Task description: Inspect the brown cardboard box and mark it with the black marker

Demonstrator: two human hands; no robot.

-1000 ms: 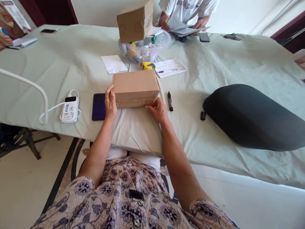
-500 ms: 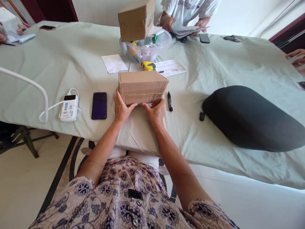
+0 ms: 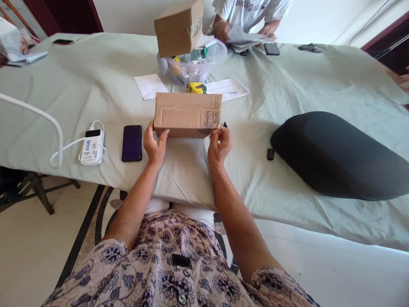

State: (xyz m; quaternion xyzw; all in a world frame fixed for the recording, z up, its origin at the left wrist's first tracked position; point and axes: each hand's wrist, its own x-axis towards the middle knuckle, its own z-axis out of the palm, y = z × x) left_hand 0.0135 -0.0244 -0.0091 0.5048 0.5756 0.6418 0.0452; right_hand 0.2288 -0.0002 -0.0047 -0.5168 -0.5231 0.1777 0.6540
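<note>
A brown cardboard box (image 3: 188, 114) is tipped up toward me near the table's front edge, its side with black scribbles at the right facing me. My left hand (image 3: 154, 143) grips its lower left corner, thumb on the front. My right hand (image 3: 219, 144) pinches its lower right corner by the scribbles. A black marker (image 3: 225, 125) lies just behind my right hand, mostly hidden by the box.
A dark phone (image 3: 132, 142) and a white power bank (image 3: 91, 145) with a cable lie to the left. A big black cushion (image 3: 338, 155) fills the right. Behind are a yellow tape measure (image 3: 197, 88), papers (image 3: 151, 85), a clear bowl (image 3: 192, 65) under a second box (image 3: 179, 27), and another person's hands (image 3: 222, 29).
The box lay flat with my hands at its sides; it has been lifted at the front and turned so a side faces me. Both hands shifted to its lower corners.
</note>
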